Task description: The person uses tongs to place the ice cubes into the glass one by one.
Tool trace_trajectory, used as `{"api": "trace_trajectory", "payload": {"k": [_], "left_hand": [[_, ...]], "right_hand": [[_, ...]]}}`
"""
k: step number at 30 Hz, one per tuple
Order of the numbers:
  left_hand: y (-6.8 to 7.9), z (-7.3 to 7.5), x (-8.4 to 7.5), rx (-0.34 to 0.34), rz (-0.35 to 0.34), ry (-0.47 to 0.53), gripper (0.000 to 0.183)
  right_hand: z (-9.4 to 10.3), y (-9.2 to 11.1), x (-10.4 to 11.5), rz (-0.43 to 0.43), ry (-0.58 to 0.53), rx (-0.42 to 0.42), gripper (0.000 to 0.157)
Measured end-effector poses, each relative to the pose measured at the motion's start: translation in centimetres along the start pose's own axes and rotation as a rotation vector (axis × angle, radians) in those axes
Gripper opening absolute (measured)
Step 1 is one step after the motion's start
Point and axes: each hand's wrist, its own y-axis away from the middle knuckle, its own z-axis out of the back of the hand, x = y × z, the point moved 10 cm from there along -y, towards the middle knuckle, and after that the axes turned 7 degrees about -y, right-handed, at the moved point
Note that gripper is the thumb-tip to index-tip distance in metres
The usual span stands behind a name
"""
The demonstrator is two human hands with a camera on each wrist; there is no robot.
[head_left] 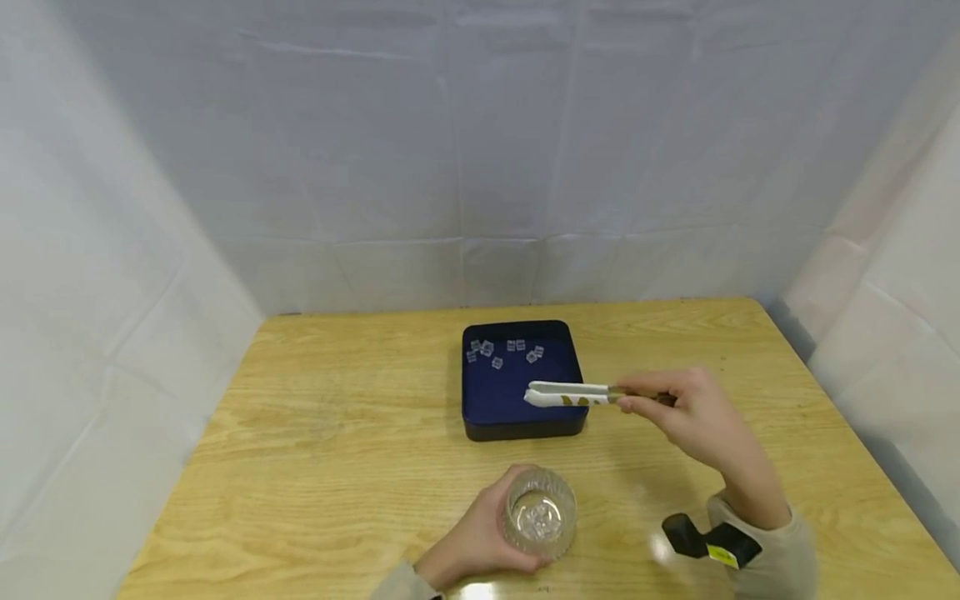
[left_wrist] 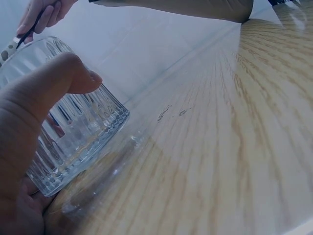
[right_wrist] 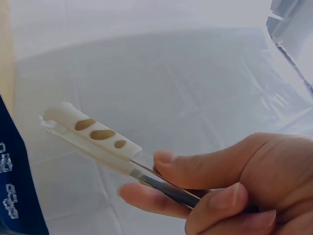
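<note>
A ribbed clear glass (head_left: 564, 498) stands on the table, and my left hand (head_left: 480, 531) grips its side, with the thumb across it in the left wrist view. Clear ice-like cubes (head_left: 538, 521) lie at the bottom of the glass. My right hand (head_left: 693, 421) holds small tongs (right_wrist: 105, 132) with white, spotted tips, pinching the metal arms between thumb and fingers. The tips hover over the near right part of a dark blue square tray (head_left: 517, 431). A small clear piece (right_wrist: 48, 124) appears between the tips, partly hidden.
Several clear cubes (head_left: 487, 348) are scattered along the far half of the tray. The wooden table (head_left: 345, 417) extends to both sides. White sheets (head_left: 450, 167) hang behind it and at the left and right.
</note>
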Motion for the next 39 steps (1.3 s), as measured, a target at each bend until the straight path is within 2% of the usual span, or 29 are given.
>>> {"api": "trace_trajectory", "payload": {"k": [12,19,30,36,39], "left_hand": [[0.0,0.0,0.0,-0.003,0.015,-0.002,0.096],[-0.2,0.0,-0.1,-0.007,-0.006,0.005,0.096],[0.0,-0.2,0.0,0.011,0.006,0.011,0.098],[-0.1,-0.1,-0.1,0.003,-0.023,-0.002,0.095],[-0.1,0.0,-0.1,0.000,-0.024,-0.012,0.094]], "right_hand": [[0.4,1.4,1.2,0.021,-0.096,0.124,0.021],[0.2,1.9,2.3,0.137,-0.114,0.171,0.022],[-2.2,2.1,3.4,0.278,-0.139,0.321,0.016],[-3.1,2.2,3.3,0.251,-0.151,0.390,0.016],[-3.3,2.2,3.5,0.263,-0.147,0.409,0.017]]}}
